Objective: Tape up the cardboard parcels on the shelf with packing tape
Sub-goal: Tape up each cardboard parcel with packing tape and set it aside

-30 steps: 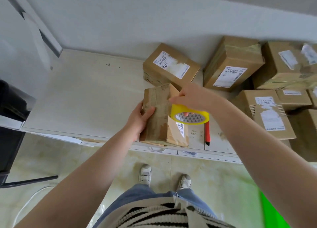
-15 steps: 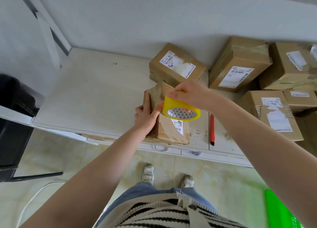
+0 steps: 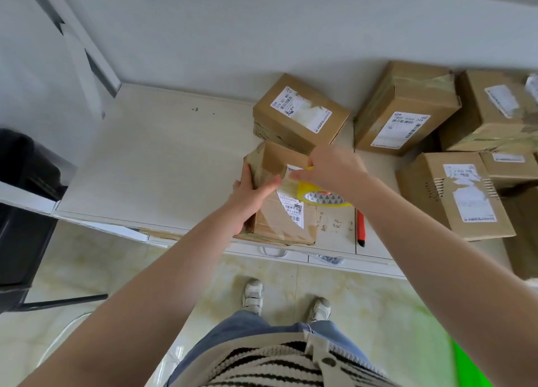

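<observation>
You stand at a pale shelf [image 3: 163,159] set against a grey wall [image 3: 262,37], tiled floor [image 3: 364,313] below. Closed cardboard parcels [image 3: 407,107] crowd its right end. At the front edge sits the parcel [image 3: 283,217] you are taping: your left hand [image 3: 250,193] wraps its left side, thumb pressing on top. Your right hand [image 3: 334,168] curls round the yellow tape roll [image 3: 320,195] above it. A red pen [image 3: 360,228] lies just beside.

"576 001" on rear parcel label [image 3: 301,109], others illegible
</observation>
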Demonstrator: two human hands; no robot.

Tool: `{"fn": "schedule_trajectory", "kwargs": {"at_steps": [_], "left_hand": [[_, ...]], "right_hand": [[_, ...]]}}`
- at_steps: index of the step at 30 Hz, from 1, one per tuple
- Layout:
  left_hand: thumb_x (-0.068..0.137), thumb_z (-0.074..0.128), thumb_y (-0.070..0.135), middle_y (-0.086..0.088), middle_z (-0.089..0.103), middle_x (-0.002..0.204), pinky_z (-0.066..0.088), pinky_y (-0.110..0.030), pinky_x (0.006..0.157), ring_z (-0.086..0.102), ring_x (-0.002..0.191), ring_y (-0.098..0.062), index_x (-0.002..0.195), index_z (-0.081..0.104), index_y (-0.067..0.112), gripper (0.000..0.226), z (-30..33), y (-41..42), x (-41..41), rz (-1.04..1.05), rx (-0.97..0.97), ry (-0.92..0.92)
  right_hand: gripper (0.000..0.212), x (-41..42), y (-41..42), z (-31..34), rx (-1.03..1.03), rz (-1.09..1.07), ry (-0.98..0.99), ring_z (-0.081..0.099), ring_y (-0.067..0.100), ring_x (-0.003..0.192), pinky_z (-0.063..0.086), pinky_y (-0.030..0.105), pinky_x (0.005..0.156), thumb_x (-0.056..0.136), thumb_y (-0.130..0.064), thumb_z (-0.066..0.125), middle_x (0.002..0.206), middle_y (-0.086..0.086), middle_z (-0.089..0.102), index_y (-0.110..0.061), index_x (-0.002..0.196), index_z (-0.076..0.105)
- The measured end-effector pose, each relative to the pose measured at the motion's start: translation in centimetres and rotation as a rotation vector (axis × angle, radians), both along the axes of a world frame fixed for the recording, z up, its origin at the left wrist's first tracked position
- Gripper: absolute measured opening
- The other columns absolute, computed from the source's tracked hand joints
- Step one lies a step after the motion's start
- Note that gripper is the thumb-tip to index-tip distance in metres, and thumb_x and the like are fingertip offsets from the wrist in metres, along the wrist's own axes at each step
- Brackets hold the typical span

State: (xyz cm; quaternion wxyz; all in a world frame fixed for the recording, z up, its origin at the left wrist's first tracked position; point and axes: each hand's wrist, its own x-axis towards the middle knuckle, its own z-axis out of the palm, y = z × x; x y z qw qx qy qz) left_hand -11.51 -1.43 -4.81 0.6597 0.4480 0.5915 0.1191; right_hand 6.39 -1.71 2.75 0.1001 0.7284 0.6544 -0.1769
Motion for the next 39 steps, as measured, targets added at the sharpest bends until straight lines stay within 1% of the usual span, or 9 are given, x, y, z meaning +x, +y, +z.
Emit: {"fn": "schedule_trajectory", "kwargs": {"at_steps": [5, 8, 10, 15, 20, 28, 33, 36, 39], "left_hand": [[0.060, 0.085, 0.057, 0.002, 0.057, 0.140, 0.052, -0.047, 0.096, 0.063, 0.113, -0.021, 0.154, 0.022, 0.039, 0.115, -0.5, -0.1, -1.2, 0.212, -0.024, -0.181], [0.084, 0.074, 0.034, 0.006, 0.061, 0.129, 0.053, -0.032, 0.075, 0.065, 0.095, -0.011, 0.156, 0.022, 0.033, 0.089, -0.9, 0.0, -1.6, 0.245, -0.047, -0.220], [0.087, 0.072, 0.028, 0.004, 0.065, 0.120, 0.053, -0.034, 0.075, 0.066, 0.096, -0.015, 0.155, 0.024, 0.029, 0.084, -1.3, 0.1, -1.6, 0.277, -0.061, -0.240], [0.074, 0.077, 0.041, -0.002, 0.068, 0.124, 0.057, -0.041, 0.079, 0.069, 0.104, -0.023, 0.148, 0.041, 0.029, 0.083, -1.8, 0.4, -2.4, 0.256, -0.086, -0.246], [0.096, 0.062, 0.032, 0.000, 0.069, 0.118, 0.053, -0.029, 0.077, 0.066, 0.101, -0.015, 0.129, 0.059, 0.021, 0.035, -1.7, 0.7, -2.9, 0.127, 0.121, -0.085], [0.078, 0.076, 0.053, 0.005, 0.070, 0.111, 0.052, -0.034, 0.087, 0.065, 0.101, -0.017, 0.121, 0.062, 0.020, 0.057, -1.8, 0.8, -1.0, 0.097, 0.157, 0.104], [0.075, 0.076, 0.049, -0.005, 0.075, 0.103, 0.056, -0.032, 0.075, 0.071, 0.090, -0.020, 0.109, 0.066, 0.015, 0.049, -0.3, 0.3, -0.3, 0.137, -0.051, -0.124], [0.083, 0.067, 0.047, -0.010, 0.076, 0.098, 0.061, -0.035, 0.067, 0.074, 0.082, -0.022, 0.106, 0.068, 0.012, 0.042, -0.9, -0.6, 1.2, 0.158, -0.202, -0.317], [0.089, 0.065, 0.044, -0.010, 0.072, 0.113, 0.060, -0.040, 0.078, 0.072, 0.094, -0.023, 0.132, 0.057, 0.012, 0.054, -2.2, -0.9, 1.6, 0.215, -0.117, -0.267]], "right_hand": [[0.062, 2.3, -0.2, 0.2, 0.001, 0.011, 0.288, 0.043, 0.019, 0.059, 0.033, 0.031, 0.057, 0.084, -0.067, 0.055, 0.063, 0.005, 0.043, -0.009, 0.067, 0.052], [0.061, 3.8, -1.3, -0.3, 0.005, 0.006, 0.161, 0.046, 0.015, 0.057, 0.033, 0.027, 0.054, 0.083, -0.070, 0.055, 0.066, -0.001, 0.049, -0.013, 0.063, 0.051], [0.053, 4.1, -1.7, -1.5, -0.007, -0.068, 0.133, 0.047, 0.010, 0.058, 0.030, 0.026, 0.052, 0.082, -0.070, 0.058, 0.064, -0.005, 0.048, -0.023, 0.061, 0.047], [0.055, 3.7, -0.7, -3.9, -0.055, -0.133, 0.151, 0.046, 0.011, 0.059, 0.033, 0.027, 0.053, 0.076, -0.073, 0.062, 0.064, -0.005, 0.046, -0.023, 0.061, 0.044], [0.058, 2.4, -0.2, -5.9, -0.117, -0.129, 0.165, 0.052, 0.015, 0.064, 0.037, 0.028, 0.055, 0.080, -0.072, 0.058, 0.070, 0.000, 0.054, -0.016, 0.067, 0.055], [0.056, 2.5, -0.4, -5.6, -0.128, -0.127, 0.202, 0.049, 0.014, 0.062, 0.033, 0.027, 0.054, 0.083, -0.067, 0.060, 0.066, -0.001, 0.049, -0.016, 0.062, 0.049], [0.051, 4.6, -0.3, 0.8, -0.169, 0.002, 0.255, 0.051, 0.017, 0.062, 0.035, 0.025, 0.056, 0.091, -0.055, 0.057, 0.063, 0.001, 0.052, -0.010, 0.068, 0.063], [0.048, 4.8, 0.0, 4.7, -0.150, 0.075, 0.218, 0.047, 0.016, 0.056, 0.034, 0.025, 0.053, 0.092, -0.051, 0.057, 0.060, -0.001, 0.049, -0.014, 0.063, 0.054], [0.055, 3.6, 0.5, 4.8, -0.161, 0.100, 0.196, 0.041, 0.018, 0.053, 0.030, 0.028, 0.052, 0.094, -0.052, 0.054, 0.055, 0.000, 0.042, -0.011, 0.057, 0.048]]}}
